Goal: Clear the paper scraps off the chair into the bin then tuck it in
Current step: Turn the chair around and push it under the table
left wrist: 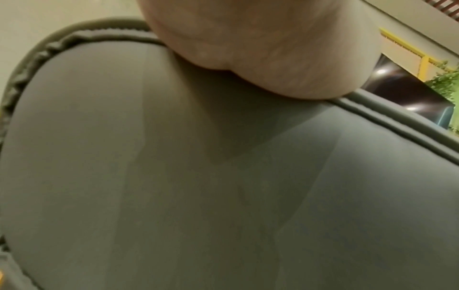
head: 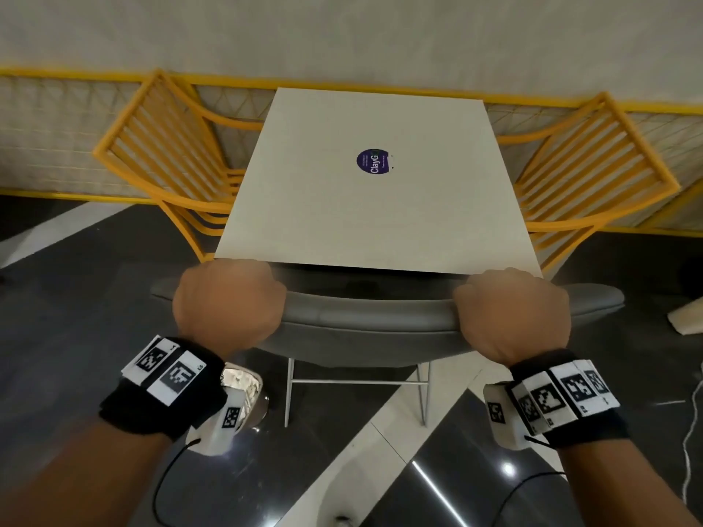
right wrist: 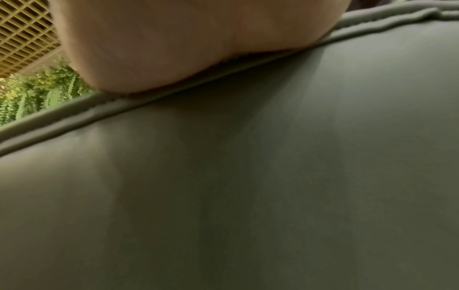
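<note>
- Left hand [head: 228, 302]: its grip curls over the top rim of the grey chair [head: 365, 329], left end.
- Chair: its seat sits under the white counter [head: 372, 207].
- Right hand [head: 513, 313]: grip wraps the chair's rim, right end.

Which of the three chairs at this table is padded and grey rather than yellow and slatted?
The grey chair at the table's near edge, whose backrest both hands grip; the two yellow chairs at the sides have slatted backs.
</note>
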